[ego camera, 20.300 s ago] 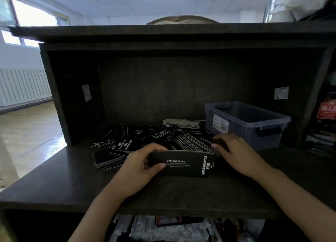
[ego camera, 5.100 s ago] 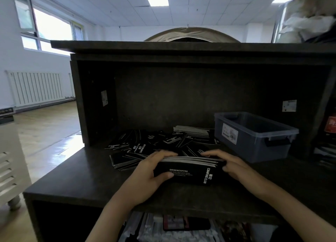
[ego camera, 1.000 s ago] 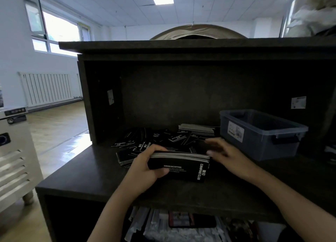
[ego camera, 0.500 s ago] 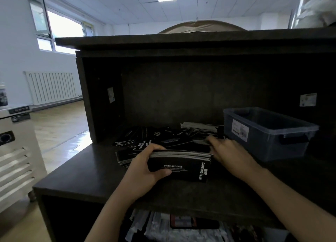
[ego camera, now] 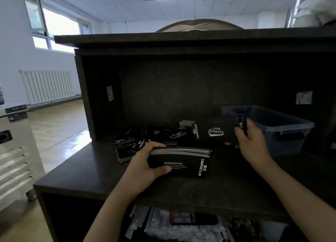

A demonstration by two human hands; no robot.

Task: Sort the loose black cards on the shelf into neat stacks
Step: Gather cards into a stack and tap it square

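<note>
loose cards (ego camera: 143, 141) lay strewn at the back left of the shelf (ego camera: 81, 180). my left hand (ego camera: 143, 167) had its fingers curled round the left end of the stack (ego camera: 181, 164), long axis left to right. up and to the right, my right hand (ego camera: 253, 145) pinched one card (ego camera: 214, 132) by its right end, parallel to the stack, beside the bin (ego camera: 291, 130). i judged the card's way was left and down onto the stack.

- Left hand (ego camera: 145, 164) grips one end of a stack of cards (ego camera: 183, 166); thumb lies across the near face, fingers (ego camera: 154, 148) curl over the top edge; bare forearm rises from low centre
- Right hand (ego camera: 252, 143) is held higher and farther out; it pinches the end of a single card (ego camera: 214, 132), thumb in front, fingers behind; bare forearm reaches in from the lower right
</note>
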